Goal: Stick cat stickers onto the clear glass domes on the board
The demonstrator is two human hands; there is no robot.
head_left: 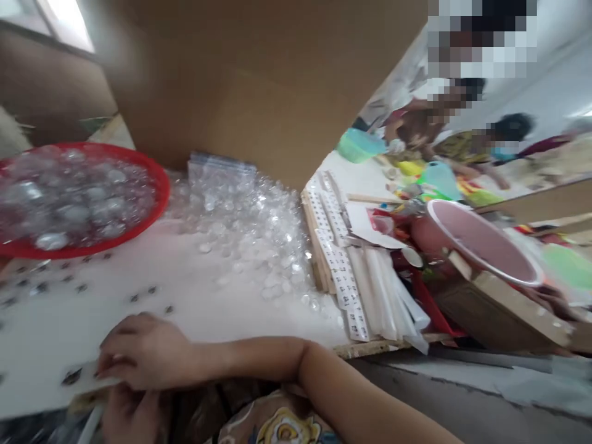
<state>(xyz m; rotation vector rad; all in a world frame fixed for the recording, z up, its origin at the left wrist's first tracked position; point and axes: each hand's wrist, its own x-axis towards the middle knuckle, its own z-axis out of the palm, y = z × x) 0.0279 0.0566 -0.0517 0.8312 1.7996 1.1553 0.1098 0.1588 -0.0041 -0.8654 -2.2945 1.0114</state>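
My right hand is at the near edge of the white tabletop, its fingers bent and closed. Just below it is my left hand, partly covered and blurred, with its fingers drawn together close to the right one. Whatever they hold between them is too small or hidden to make out. Small dark pieces lie scattered on the tabletop beside and beyond my hands. Farther back spreads a heap of transparent, shiny round pieces.
A red basket full of transparent round pieces stands at the left. A brown cardboard panel rises behind the heap. Printed label strips and plastic sleeves lie at the right, near a pink basin. Several people sit beyond.
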